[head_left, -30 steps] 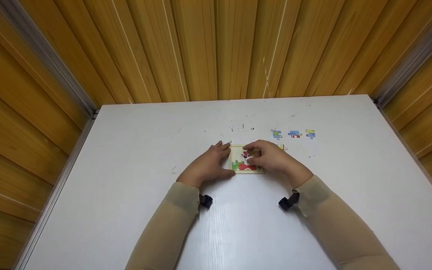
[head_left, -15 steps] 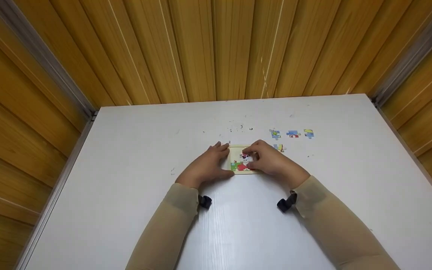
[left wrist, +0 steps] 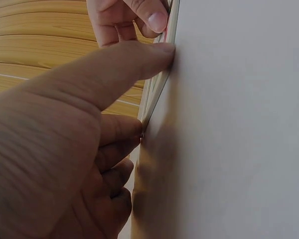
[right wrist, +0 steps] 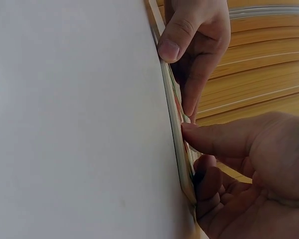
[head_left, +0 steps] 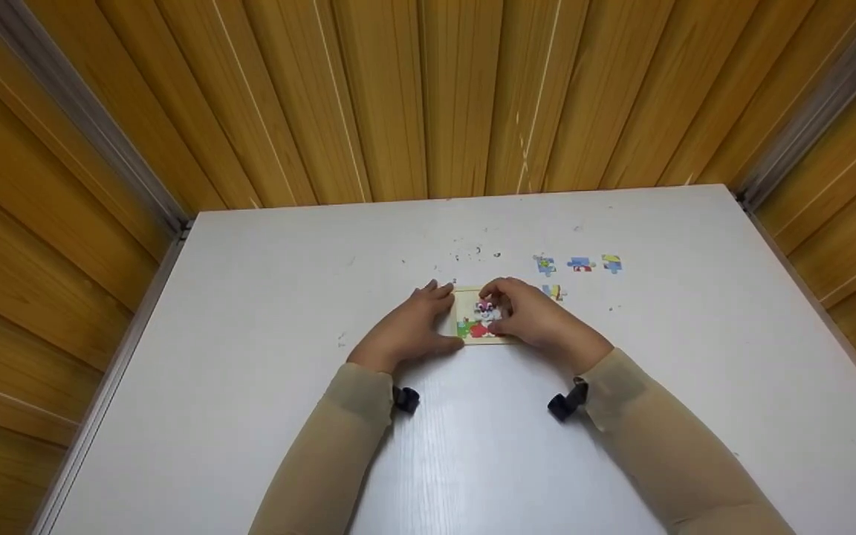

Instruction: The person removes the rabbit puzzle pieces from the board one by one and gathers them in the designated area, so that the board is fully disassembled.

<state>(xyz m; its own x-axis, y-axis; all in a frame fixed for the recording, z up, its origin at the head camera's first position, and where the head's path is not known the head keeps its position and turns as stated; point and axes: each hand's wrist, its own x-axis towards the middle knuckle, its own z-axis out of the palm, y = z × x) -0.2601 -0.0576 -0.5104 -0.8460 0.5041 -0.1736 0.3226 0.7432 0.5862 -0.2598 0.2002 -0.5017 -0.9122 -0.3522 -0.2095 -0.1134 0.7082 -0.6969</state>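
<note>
A square puzzle board (head_left: 467, 303) with a pale raised rim lies on the white table, partly filled with a picture of a white animal in red. My left hand (head_left: 414, 321) holds its left side, thumb at the near corner and fingertips at the far part; the left wrist view shows the thumb (left wrist: 139, 59) on the rim. Over the board's right half, my right hand (head_left: 539, 316) pinches a puzzle piece (head_left: 485, 305) with part of the animal's face, between thumb and fingers. The right hand hides the board's right side. In the right wrist view, its thumb (right wrist: 214, 137) touches the board's picture.
Behind the right hand lie loose puzzle pieces: a blue one with yellow (head_left: 545, 264), a blue and red one (head_left: 581, 264), a yellow and blue one (head_left: 611, 263), and another (head_left: 553, 292) close to the knuckles. A wood-patterned wall (head_left: 428, 104) stands behind the table (head_left: 287, 275).
The right hand has shifted slightly left over the board, uncovering more of the loose piece behind it. The animal's face looks slightly displaced under its fingers. The left hand stays on the board.
</note>
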